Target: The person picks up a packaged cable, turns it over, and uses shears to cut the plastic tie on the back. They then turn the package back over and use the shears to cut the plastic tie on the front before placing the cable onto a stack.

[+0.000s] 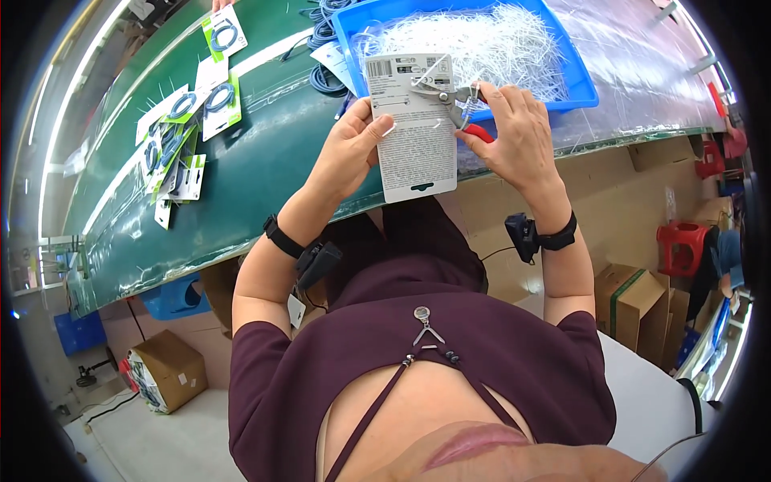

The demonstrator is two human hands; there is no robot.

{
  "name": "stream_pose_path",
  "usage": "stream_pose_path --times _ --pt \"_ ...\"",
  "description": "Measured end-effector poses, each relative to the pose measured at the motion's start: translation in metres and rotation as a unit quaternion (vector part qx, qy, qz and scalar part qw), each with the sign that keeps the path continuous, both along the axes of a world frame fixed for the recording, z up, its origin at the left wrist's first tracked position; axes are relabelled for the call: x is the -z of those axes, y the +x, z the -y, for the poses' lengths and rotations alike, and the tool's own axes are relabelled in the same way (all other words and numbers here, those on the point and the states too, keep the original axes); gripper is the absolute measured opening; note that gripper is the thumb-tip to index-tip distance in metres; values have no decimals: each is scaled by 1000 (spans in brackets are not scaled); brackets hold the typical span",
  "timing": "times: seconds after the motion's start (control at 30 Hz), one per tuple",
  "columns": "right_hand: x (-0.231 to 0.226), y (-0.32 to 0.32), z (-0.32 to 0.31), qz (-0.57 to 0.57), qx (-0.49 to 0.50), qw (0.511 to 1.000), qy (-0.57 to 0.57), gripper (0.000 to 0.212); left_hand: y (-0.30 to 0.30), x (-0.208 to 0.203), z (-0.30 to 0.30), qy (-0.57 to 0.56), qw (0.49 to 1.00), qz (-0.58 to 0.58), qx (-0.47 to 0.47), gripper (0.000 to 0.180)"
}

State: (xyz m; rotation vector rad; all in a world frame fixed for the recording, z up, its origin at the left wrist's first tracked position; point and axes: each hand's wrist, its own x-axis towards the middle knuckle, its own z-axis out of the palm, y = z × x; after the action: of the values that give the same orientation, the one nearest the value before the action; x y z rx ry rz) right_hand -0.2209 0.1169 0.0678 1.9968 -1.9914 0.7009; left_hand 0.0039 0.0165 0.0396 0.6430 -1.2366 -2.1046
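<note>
My left hand grips the left edge of a white printed backing card, thumb across its face. The card's printed back is toward me, and a hang slot shows at its lower end. In my right hand is a pair of cutting pliers with red handles. Their metal jaws lie over the upper part of the card, by a thin white cable tie. Whether the jaws are pressed together on the tie I cannot tell.
A blue tray heaped with white plastic strips stands behind the card. Several carded cable coils lie at the left of the green table. Loose dark cables sit beside the tray. Another person's hand shows at the far edge.
</note>
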Motion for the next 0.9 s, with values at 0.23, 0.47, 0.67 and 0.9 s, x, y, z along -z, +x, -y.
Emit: stream_pose_path --times 0.23,0.47,0.67,0.9 --pt "9 -19 0 13 -19 1000 0 51 -6 -5 4 28 996 -30 79 40" --pt "19 -33 7 28 -13 998 46 46 -22 5 15 7 997 -3 73 41" --pt "18 -40 -3 57 11 994 95 47 -22 16 28 35 994 -41 100 43" --pt "20 -53 -27 42 -7 996 77 55 -17 12 30 62 996 -57 39 37"
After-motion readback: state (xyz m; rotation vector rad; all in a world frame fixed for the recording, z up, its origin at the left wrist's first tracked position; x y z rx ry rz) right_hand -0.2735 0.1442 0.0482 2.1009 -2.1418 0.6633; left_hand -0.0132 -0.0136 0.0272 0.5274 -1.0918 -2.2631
